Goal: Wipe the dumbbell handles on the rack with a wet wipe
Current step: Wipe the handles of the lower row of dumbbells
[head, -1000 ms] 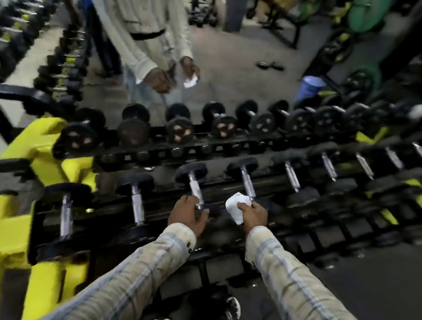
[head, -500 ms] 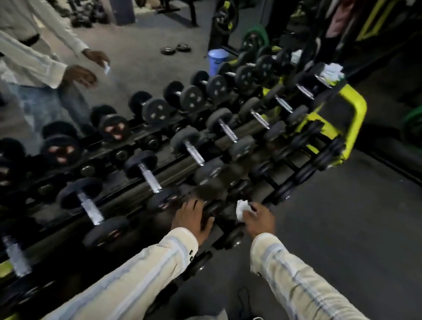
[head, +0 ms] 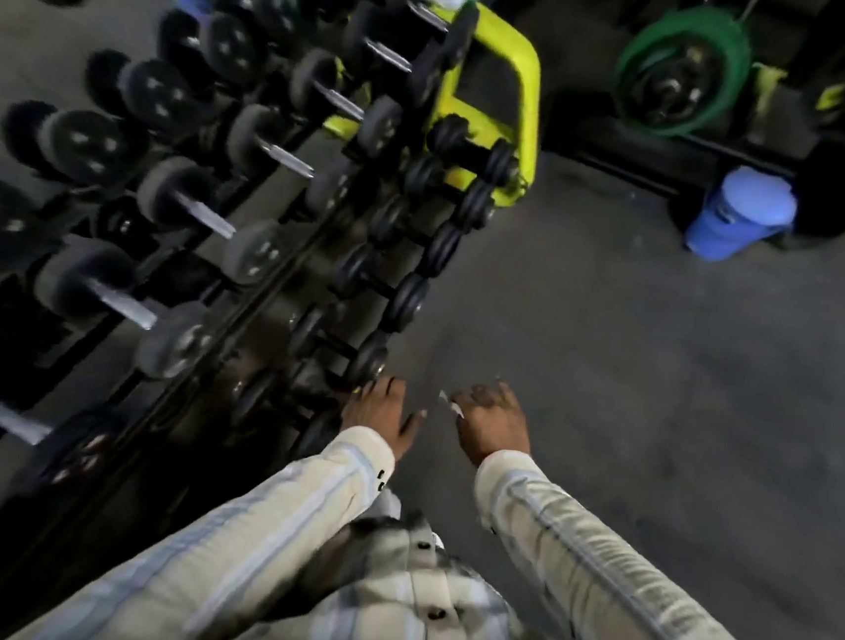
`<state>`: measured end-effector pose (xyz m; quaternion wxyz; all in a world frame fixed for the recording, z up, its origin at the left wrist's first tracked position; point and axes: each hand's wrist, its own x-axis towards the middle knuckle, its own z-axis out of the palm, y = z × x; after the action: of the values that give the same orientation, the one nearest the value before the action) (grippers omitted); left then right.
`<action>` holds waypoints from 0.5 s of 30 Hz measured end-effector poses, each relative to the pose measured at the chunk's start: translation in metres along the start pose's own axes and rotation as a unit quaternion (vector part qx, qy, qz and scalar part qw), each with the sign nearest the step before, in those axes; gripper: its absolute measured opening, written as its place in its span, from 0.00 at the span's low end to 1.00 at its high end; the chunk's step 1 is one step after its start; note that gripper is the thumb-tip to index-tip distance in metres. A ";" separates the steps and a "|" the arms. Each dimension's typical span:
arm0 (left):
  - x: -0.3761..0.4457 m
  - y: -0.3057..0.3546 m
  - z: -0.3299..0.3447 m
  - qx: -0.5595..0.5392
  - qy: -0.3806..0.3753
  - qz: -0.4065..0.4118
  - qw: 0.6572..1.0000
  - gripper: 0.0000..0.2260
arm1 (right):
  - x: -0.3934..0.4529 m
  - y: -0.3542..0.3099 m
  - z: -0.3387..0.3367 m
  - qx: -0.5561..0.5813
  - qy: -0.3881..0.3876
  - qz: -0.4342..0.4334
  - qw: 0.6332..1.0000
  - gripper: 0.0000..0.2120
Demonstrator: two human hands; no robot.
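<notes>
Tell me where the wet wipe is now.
In the head view, the wet wipe sits low at centre, held in the right hand, beside the left hand and above the floor.

The dumbbell handles (head: pixel 202 214) on the upper tier look like bare metal, grey with a dull shine, and the round heads (head: pixel 256 255) at their ends look like matt dark rubber. The small dumbbells (head: pixel 415 298) on the lower tier are black and a little glossy. The rack frame (head: pixel 528 87) is painted bright yellow and smooth. The floor (head: pixel 635 392) is grey, matt and slightly rough. The sleeves (head: pixel 592 568) are woven cloth, pale with faint stripes. A thin white scrap of wipe (head: pixel 451 406) shows at the right hand (head: pixel 490 422).
</notes>
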<state>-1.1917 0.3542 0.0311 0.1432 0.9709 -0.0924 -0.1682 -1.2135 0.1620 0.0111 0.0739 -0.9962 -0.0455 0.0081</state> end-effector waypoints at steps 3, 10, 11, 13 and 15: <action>0.040 0.034 0.003 -0.022 -0.031 0.009 0.999 0.27 | 0.018 0.039 0.011 0.015 0.021 0.023 0.999 0.13; 0.196 0.097 -0.002 -0.038 -0.049 0.063 0.996 0.27 | 0.120 0.129 0.000 -0.025 0.098 0.058 0.993 0.13; 0.222 0.106 -0.009 -0.031 -0.048 0.070 0.996 0.27 | 0.139 0.140 -0.007 -0.020 0.108 0.073 0.991 0.13; 0.264 0.121 -0.024 -0.027 -0.037 0.080 0.996 0.27 | 0.172 0.159 -0.017 -0.014 0.125 0.097 0.987 0.14; 0.302 0.134 -0.038 -0.027 -0.031 0.095 0.995 0.27 | 0.206 0.178 -0.024 -0.012 0.130 0.119 0.984 0.16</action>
<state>-0.9159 0.1682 0.0160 0.1812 0.9479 -0.1837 -0.1866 -0.9917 0.0019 0.0064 0.0660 -0.9878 0.0831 -0.1138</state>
